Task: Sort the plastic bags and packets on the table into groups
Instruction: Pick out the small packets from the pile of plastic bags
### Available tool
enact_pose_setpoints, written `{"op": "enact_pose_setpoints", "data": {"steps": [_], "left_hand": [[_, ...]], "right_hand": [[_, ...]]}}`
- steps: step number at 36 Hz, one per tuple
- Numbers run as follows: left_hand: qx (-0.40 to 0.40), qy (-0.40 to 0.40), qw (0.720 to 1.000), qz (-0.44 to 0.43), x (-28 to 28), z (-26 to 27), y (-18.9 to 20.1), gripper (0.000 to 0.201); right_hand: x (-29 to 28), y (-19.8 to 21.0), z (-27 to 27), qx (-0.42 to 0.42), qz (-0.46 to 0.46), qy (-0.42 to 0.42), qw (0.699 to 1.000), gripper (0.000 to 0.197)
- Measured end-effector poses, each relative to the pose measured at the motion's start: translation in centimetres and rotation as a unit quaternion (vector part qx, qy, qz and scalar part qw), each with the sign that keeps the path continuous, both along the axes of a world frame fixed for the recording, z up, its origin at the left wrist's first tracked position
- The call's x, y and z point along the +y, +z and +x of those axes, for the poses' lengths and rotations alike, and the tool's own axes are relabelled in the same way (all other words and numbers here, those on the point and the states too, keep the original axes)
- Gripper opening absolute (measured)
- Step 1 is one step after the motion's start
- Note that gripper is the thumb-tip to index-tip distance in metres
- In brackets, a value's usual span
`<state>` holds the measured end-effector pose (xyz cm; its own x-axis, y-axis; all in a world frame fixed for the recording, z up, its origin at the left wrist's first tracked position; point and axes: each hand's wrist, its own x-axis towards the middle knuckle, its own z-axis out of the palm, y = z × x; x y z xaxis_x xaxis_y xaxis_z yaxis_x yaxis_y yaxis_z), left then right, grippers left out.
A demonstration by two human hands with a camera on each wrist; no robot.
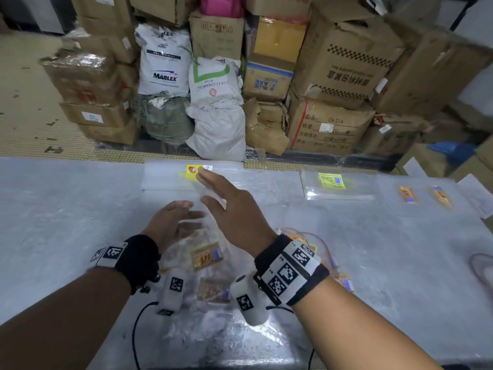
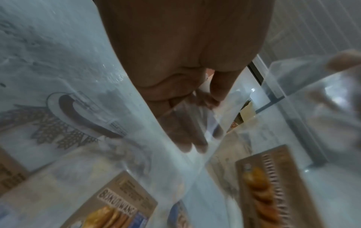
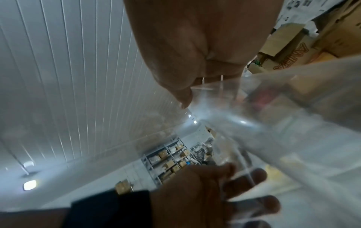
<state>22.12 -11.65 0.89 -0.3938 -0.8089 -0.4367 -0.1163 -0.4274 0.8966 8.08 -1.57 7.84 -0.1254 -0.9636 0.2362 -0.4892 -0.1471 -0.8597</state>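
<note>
Holding a clear bag (image 1: 206, 198) up over the desk (image 1: 66, 209) between both hands, just in front of the far stack with the yellow label (image 1: 192, 172). Left hand (image 1: 170, 225) looking half-curled with the plastic across its fingers (image 2: 187, 138), right hand (image 1: 234, 209) mostly flat on top with the thumb seeming to press the film from under, so more a loose sandwich hold than a tight clamp; blurry though, so not swearing on the exact pinch. Probably carrying it to a pile. For doing this bit well: keeping the bag flat and taut between both hands, matching it to the right pile first, then laying it square on top and not letting the slippery film slide off. Counting what's out there: two stacks of clear bags at the far edge, the yellow-label one and a second with a yellow-green label (image 1: 332, 180); two small orange packets (image 1: 408, 194) side by side far right; a loose unsorted heap near the wrists with at least two biscuit-label bags (image 1: 206, 256) showing, plus more peeking out behind the right wrist, number hard to tell. Cardboard boxes (image 1: 346, 54) and sacks (image 1: 165, 60) piled behind the desk.
</note>
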Motion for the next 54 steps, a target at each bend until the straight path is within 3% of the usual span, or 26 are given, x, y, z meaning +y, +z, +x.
{"op": "enact_pose_setpoints", "data": {"steps": [8,13,18,25,30,34,38,42,50,53,54], "left_hand": [[0.07,-0.083,0.994,0.02,1.8,0.3,1.4,0.025],[0.059,-0.104,0.993,0.012,2.4,0.8,1.3,0.022],[0.023,-0.037,0.999,0.011,1.7,1.8,0.4,0.02],[-0.025,0.086,0.995,-0.032,-0.2,3.4,-0.2,0.015],[-0.013,0.105,0.993,-0.047,-0.8,3.4,0.8,0.009],[-0.027,0.08,0.996,-0.039,-1.1,3.3,1.0,0.017],[-0.009,0.009,1.0,-0.018,0.0,2.3,1.9,0.025],[0.0,-0.056,0.998,0.004,0.9,2.2,2.2,0.014],[0.007,-0.092,0.995,0.038,1.1,4.1,2.4,0.018],[0.034,-0.117,0.991,0.057,1.5,4.2,2.9,0.034],[0.052,-0.103,0.991,0.066,1.6,4.0,3.1,0.031]], "right_hand": [[-0.7,-3.6,1.5,0.042,0.098,0.03,0.994,0.053],[-0.6,-5.1,2.0,0.046,0.137,0.048,0.988,0.06],[-0.6,-4.4,1.3,0.043,0.116,0.049,0.991,0.051],[0.1,-0.5,0.9,-0.027,0.072,0.092,0.993,0.049],[0.1,2.0,1.3,-0.056,0.038,0.102,0.992,0.048],[-0.2,3.3,1.3,-0.074,0.017,0.107,0.991,0.05],[-0.8,2.7,1.5,-0.06,0.011,0.096,0.994,0.05],[-1.4,1.7,1.6,-0.036,0.001,0.07,0.997,0.05],[-1.7,1.0,1.6,0.143,-0.052,0.046,0.987,0.05],[-2.1,-0.7,2.7,0.16,-0.016,0.08,0.984,0.056],[-2.3,-1.3,3.0,0.165,0.009,0.094,0.982,0.06]]}}
